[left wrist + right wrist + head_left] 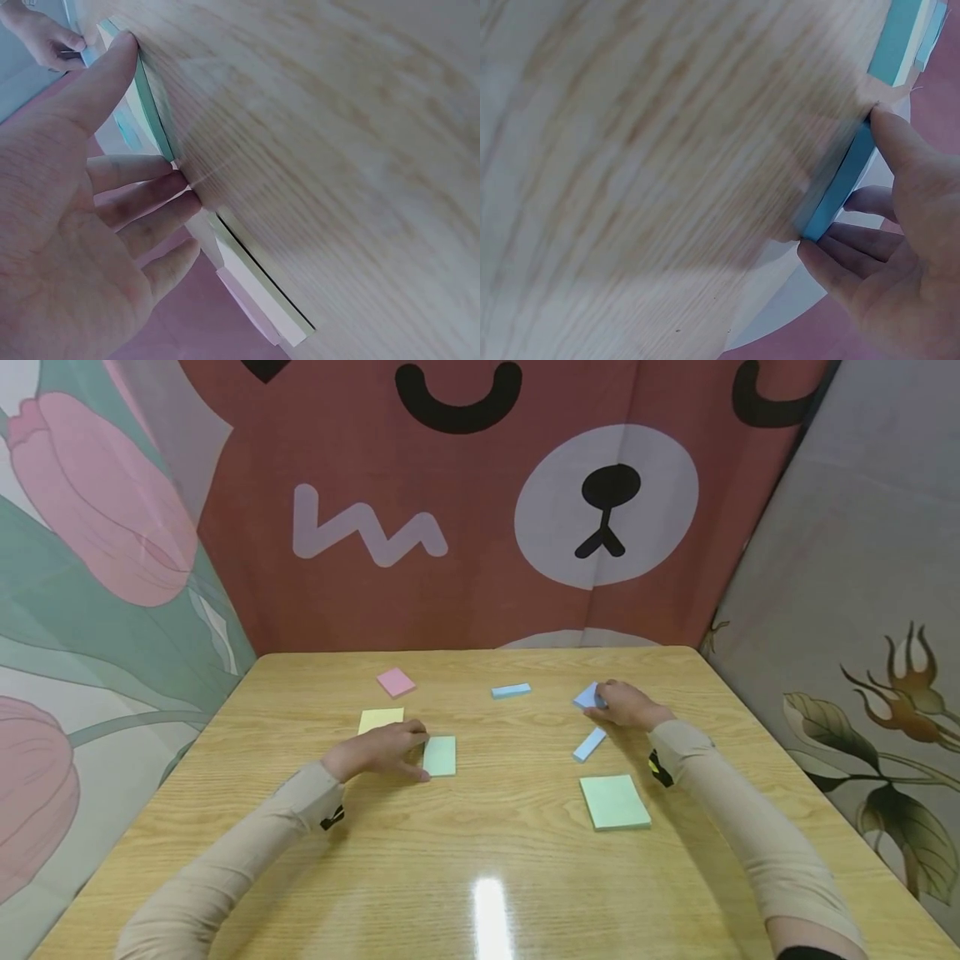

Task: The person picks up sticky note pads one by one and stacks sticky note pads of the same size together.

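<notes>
Thumb and fingers of my left hand (382, 750) grip a small light-green sticky note pad (441, 756) by its edges on the table. In the left wrist view, the thumb lies along one end of this green pad (152, 112) and the index fingertip meets the other. Farther right, my right hand (628, 704) holds a blue sticky note pad (586, 695), partly covered by the fingers. The right wrist view shows that blue pad (844, 180) between thumb and fingers, low at the tabletop. A yellow sticky note pad (379, 718) lies just behind the left hand.
A pink pad (395, 682) lies at the back left. One narrow light-blue strip pad (511, 691) sits at back centre, another blue strip pad (589, 745) in front of the right hand. A larger green pad (615, 802) is nearer. Printed cloth (480, 602) hangs behind the wooden table (420, 877).
</notes>
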Motion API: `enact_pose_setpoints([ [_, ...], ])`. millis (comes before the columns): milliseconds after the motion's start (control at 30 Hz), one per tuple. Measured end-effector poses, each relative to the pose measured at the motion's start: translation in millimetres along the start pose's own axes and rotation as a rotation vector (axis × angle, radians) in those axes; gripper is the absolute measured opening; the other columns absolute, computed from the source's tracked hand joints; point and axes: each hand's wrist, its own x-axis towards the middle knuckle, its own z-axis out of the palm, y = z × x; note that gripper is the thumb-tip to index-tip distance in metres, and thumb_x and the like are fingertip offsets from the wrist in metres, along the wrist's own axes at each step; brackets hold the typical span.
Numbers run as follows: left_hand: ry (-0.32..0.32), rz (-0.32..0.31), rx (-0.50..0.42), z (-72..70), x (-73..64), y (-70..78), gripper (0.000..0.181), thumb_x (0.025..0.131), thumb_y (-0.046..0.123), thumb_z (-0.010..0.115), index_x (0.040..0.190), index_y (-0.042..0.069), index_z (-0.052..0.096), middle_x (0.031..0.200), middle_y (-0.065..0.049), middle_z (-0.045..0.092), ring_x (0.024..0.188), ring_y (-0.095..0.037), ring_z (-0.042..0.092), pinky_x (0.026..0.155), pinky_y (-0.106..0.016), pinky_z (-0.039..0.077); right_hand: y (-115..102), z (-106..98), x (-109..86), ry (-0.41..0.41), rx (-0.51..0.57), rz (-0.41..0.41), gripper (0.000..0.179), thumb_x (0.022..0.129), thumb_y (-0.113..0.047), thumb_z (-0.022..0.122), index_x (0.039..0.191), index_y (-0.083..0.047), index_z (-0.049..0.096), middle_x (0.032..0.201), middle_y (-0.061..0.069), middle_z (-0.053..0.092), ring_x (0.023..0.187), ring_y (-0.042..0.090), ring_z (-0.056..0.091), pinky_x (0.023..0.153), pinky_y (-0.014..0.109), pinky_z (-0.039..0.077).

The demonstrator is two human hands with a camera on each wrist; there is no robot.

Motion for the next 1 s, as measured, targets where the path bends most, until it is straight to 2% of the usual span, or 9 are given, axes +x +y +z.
enact_pose_setpoints([
  [200, 0.015, 0.019, 0.007, 1.7, 1.4, -1.0, 0.075, 0.092, 0.041, 0.069, 0.137, -0.014, 0.047, 0.136, -0.025, 0.047, 0.123, -0.038, 0.051, 0.102, -0.047, 0.043, -0.3, -1.4, 0.8, 0.012, -0.029, -0.002, 0.04, 0.098, -0.025, 0.065, 0.111, 0.012, 0.059, 0.089, 0.017, 0.06, 0.076, 0.025, 0.056, 0.066, 0.04, 0.047],
  [333, 0.001, 0.003, 0.0, 2.1, 1.2, -1.8, 0.075, 0.092, 0.042, 0.069, 0.139, -0.013, 0.046, 0.138, -0.023, 0.046, 0.124, -0.037, 0.049, 0.103, -0.046, 0.042, -1.4, -1.9, 1.1, -0.002, -0.033, 0.006, 0.039, 0.098, -0.026, 0.065, 0.108, 0.011, 0.06, 0.088, 0.016, 0.06, 0.076, 0.025, 0.056, 0.066, 0.039, 0.047],
  [633, -0.007, -0.012, -0.001, 1.2, -0.5, -0.7, 0.075, 0.093, 0.044, 0.068, 0.139, -0.011, 0.047, 0.137, -0.022, 0.047, 0.123, -0.036, 0.05, 0.102, -0.045, 0.043, -1.8, -0.8, 3.0, -0.013, -0.034, 0.038, 0.038, 0.096, -0.03, 0.066, 0.101, 0.007, 0.058, 0.078, 0.009, 0.054, 0.067, 0.021, 0.046, 0.06, 0.034, 0.037],
  [1000, 0.002, -0.002, 0.009, 2.6, 2.0, -3.1, 0.076, 0.093, 0.045, 0.068, 0.139, -0.011, 0.047, 0.137, -0.022, 0.047, 0.124, -0.036, 0.05, 0.103, -0.045, 0.042, 2.2, 4.7, 7.9, 0.0, -0.072, 0.079, 0.053, 0.09, -0.037, 0.067, 0.112, 0.011, 0.055, 0.083, 0.014, 0.055, 0.07, 0.024, 0.049, 0.062, 0.037, 0.042],
])
